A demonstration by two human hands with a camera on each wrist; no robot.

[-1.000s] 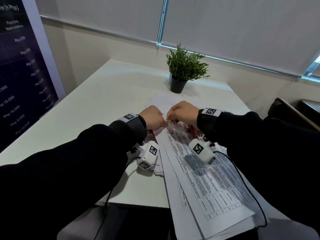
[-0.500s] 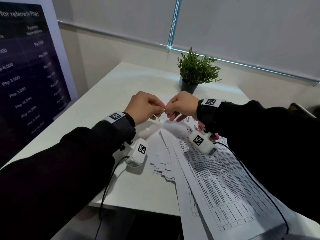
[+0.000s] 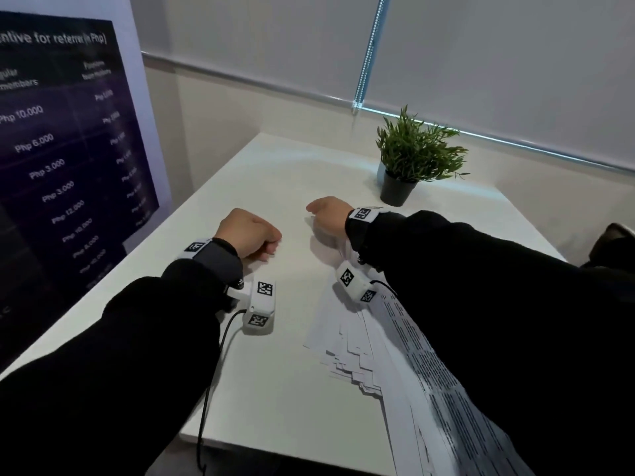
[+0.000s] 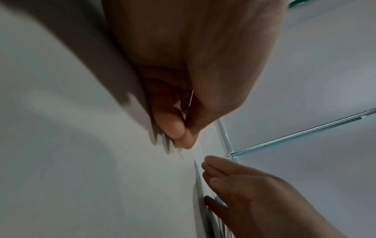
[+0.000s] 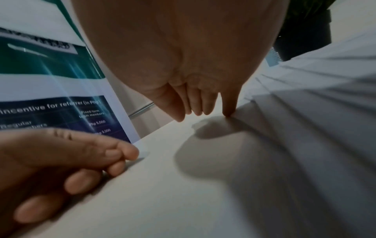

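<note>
Two hands apart. My left hand [image 3: 251, 235] is curled, pinching one thin wire bit [image 4: 180, 154] low over the desk [image 3: 275, 389]. My right hand [image 3: 328, 214], fingers straight, touches the far edge of one fanned paper stack [image 3: 347, 341], which overhangs the desk's near edge. One plant [image 3: 415, 152] stands at the back. There is bare desk between the hands.

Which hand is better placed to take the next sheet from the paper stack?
Probably the right hand: its straight fingertip touches the corner of the paper stack. The left hand is apart from it, pinching a thin wire-like piece.
</note>
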